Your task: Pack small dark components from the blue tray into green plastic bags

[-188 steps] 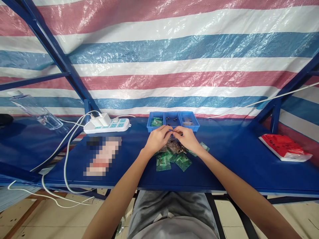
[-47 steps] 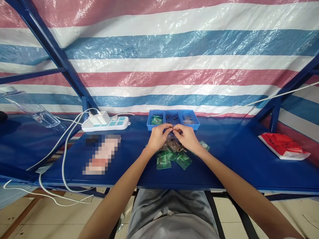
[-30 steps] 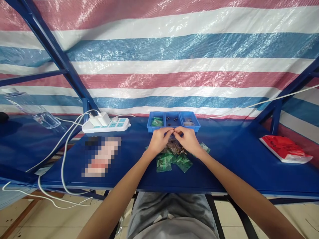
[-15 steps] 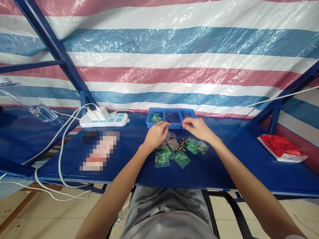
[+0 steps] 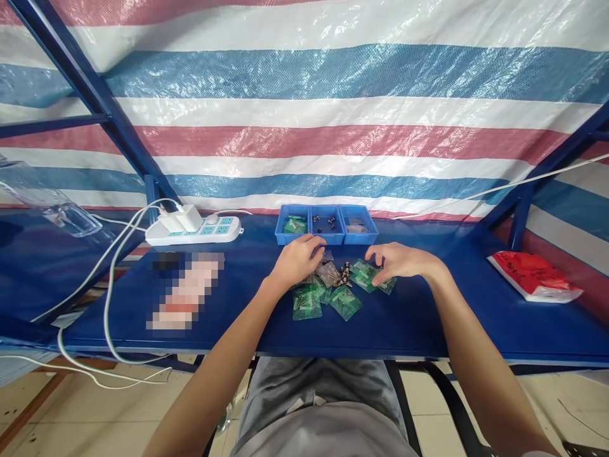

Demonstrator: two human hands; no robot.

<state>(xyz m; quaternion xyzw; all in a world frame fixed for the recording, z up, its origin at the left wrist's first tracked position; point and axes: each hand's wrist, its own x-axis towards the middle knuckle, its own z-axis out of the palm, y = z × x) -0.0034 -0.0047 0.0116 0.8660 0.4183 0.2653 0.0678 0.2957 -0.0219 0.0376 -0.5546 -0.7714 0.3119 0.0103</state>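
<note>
A blue three-compartment tray (image 5: 328, 238) stands at the back of the table. Its left section holds green bags (image 5: 295, 225), the middle one a few small dark parts (image 5: 332, 222), the right one a clear bag (image 5: 356, 225). My left hand (image 5: 299, 260) hovers by the tray's front edge, fingers loosely bent and apart, with nothing visible in them. Over green bags of small metal parts (image 5: 364, 274) is my right hand (image 5: 406, 261), thumb and fingers spread. Between the hands lie brown-tinted clear bags (image 5: 328, 274) and loose dark metal fittings (image 5: 344, 274). More green bags (image 5: 346, 303) lie in front.
On the left are a white power strip (image 5: 195, 232) with plugged-in chargers, trailing white cables (image 5: 110, 292), a clear bottle (image 5: 71, 216) and a blurred-out item (image 5: 188, 292). A red and white packet (image 5: 535, 276) lies at right. Striped sheeting hangs behind.
My right hand has drawn back from the tray's right section to the green bags and spread its fingers. A clear bag now shows in that section. My left hand has barely moved.
</note>
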